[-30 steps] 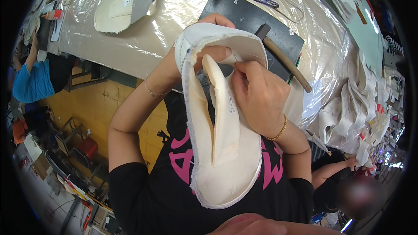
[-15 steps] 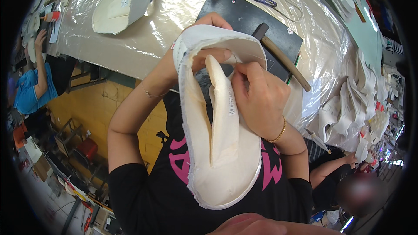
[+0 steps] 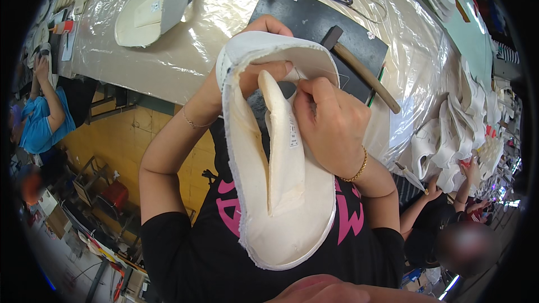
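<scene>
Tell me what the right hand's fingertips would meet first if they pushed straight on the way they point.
Most likely the left hand's fingers inside the cream shoe upper; the right hand pinches beside them, though depth is unclear.

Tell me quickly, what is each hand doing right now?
Left hand: closed on the top rim of the cream shoe upper.
Right hand: fingers pinched at the upper's tongue; whether it holds a needle cannot be told.

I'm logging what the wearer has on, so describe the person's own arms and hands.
Both forearms are bare. The left hand has a thin, fine chain bracelet at its wrist. The right hand wears a gold beaded bracelet at its wrist. No gloves or rings show. Short black sleeves of a black top with pink print cover the upper arms.
</scene>
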### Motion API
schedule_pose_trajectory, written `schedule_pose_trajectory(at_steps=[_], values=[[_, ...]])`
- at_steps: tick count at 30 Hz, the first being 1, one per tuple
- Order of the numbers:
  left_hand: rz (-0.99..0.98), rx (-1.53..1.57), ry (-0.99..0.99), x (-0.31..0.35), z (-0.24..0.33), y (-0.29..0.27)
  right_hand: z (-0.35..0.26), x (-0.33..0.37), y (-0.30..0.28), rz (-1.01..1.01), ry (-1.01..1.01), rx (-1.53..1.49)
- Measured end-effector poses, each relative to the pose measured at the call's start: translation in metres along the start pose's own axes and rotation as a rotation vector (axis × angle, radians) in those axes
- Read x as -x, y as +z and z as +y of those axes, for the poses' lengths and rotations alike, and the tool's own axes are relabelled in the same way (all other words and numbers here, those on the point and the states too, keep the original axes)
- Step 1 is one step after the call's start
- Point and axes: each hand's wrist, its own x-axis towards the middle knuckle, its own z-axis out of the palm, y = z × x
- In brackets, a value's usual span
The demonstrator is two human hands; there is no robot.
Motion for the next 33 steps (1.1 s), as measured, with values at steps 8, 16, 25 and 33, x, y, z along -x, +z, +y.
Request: schedule_pose_trajectory(at_steps=[8,16,25,33], values=[[-0.018,-0.014,-0.041,-0.002,0.000,-0.001,0.001,0.001,0.004,0.016,-0.001,-0.010],[-0.058,-0.007,0.020,-0.004,-0.003,-0.003,0.001,0.001,0.005,0.060,-0.010,-0.034],[-0.099,-0.045,0.034,-0.007,-0.006,-0.009,0.001,0.000,0.006,0.053,-0.014,-0.065],[-0.118,-0.043,0.085,-0.008,-0.007,-0.011,0.001,-0.002,0.008,0.091,-0.031,-0.088]])
